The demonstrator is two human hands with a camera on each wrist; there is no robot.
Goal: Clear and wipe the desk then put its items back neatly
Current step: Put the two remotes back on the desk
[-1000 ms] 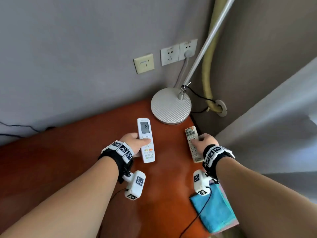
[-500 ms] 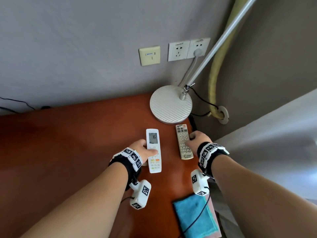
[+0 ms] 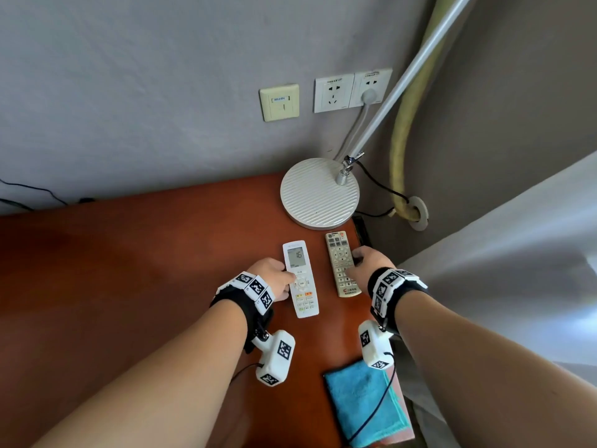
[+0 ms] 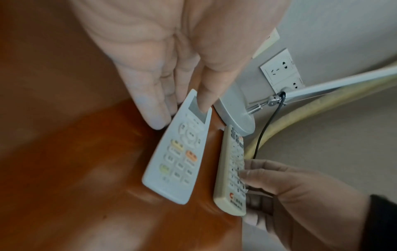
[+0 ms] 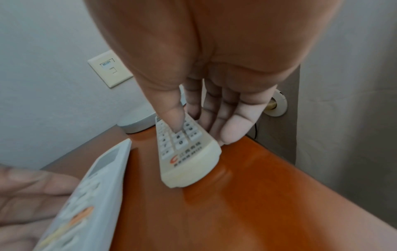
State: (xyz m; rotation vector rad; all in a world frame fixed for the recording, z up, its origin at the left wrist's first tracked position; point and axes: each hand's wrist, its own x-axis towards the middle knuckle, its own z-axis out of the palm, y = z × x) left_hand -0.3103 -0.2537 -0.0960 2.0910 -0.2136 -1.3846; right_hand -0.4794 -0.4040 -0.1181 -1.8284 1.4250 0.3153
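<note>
A white air-conditioner remote with a lit display lies lengthwise on the reddish-brown desk. My left hand pinches it, thumb on top and fingers along its left edge; the left wrist view shows the thumb on the screen. Just to its right, roughly parallel, lies a beige TV remote. My right hand pinches that one, thumb on the keypad and fingers along its right side. In the right wrist view the TV remote has its near end touching the desk.
A round white lamp base stands just behind the remotes, its pole slanting up right. A folded blue cloth lies at the desk's near right corner. Wall sockets and a yellow hose sit behind. The desk's right edge runs beside the TV remote.
Both hands have drawn the remotes closer together. The TV remote has moved left from the desk's right edge and turned roughly parallel to the white remote.
</note>
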